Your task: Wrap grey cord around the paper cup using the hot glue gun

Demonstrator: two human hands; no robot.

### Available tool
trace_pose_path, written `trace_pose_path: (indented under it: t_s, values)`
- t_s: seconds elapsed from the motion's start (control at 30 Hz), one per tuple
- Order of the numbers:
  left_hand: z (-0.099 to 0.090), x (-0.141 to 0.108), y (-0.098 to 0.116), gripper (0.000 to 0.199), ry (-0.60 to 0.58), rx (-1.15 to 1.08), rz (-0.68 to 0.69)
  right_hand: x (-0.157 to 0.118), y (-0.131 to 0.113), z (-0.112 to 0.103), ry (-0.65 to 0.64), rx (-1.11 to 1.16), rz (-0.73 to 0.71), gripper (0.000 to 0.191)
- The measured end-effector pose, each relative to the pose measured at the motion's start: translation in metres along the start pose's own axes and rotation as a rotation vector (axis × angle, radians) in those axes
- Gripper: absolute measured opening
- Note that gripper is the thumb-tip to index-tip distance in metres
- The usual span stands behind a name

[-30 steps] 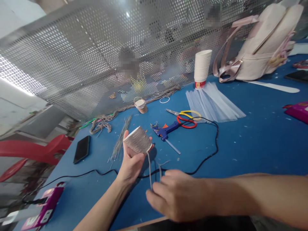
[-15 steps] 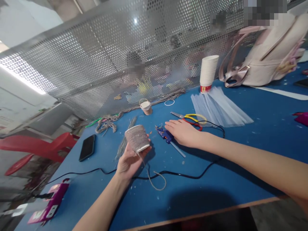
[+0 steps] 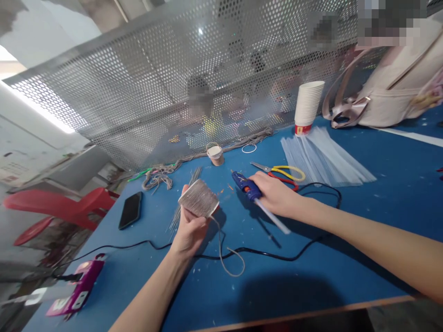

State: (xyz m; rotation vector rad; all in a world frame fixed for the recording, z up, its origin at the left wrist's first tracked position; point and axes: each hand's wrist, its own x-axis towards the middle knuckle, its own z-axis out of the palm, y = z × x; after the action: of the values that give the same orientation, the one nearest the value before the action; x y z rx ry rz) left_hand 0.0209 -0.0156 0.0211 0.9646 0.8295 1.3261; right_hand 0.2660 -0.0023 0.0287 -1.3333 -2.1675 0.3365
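My left hand (image 3: 192, 228) grips a paper cup wound with grey cord (image 3: 200, 199), tilted above the table. A loose tail of the grey cord (image 3: 232, 273) curls down from it. In my right hand (image 3: 273, 191) is a blue hot glue gun (image 3: 247, 186), raised off the table with its nozzle towards the upper left. A translucent glue stick (image 3: 273, 216) juts from its back. Scissors with red and yellow handles (image 3: 285, 174) lie just beyond my right hand. Thin grey wire-like strips (image 3: 176, 219) lie behind the wrapped cup.
A small finished-looking bucket (image 3: 216, 156) stands at the back, near bundled grey cord (image 3: 157, 179). Stacked paper cups (image 3: 309, 106), translucent strips (image 3: 325, 159) and a bag (image 3: 387, 101) are at right. A phone (image 3: 130, 210), power strip (image 3: 78, 288) and black cable (image 3: 273, 254) lie left and front.
My right hand has closed around the glue gun and lifted it from the table. My left hand has turned the wrapped cup further onto its side.
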Motion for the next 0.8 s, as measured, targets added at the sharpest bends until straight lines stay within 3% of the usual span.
trace_pose_path:
  t_s: [0.07, 0.13, 0.23, 0.8]
  values:
    - [-0.001, 0.001, -0.003, 0.09, 0.019, 0.016, 0.036, -0.015, -0.013, -0.004, 0.039, 0.269, 0.096, 0.011]
    - [-0.001, 0.001, -0.006, 0.095, 0.043, 0.025, 0.064, -0.032, -0.028, -0.002, -0.04, 0.524, 0.231, 0.003]
    - [-0.001, 0.002, -0.01, 0.101, 0.09, 0.046, 0.08, -0.052, -0.045, 0.008, -0.122, 0.71, 0.284, 0.011]
    - [0.004, -0.002, -0.012, 0.094, 0.095, 0.056, 0.072, -0.056, -0.05, 0.023, -0.065, 0.612, 0.184, 0.02]
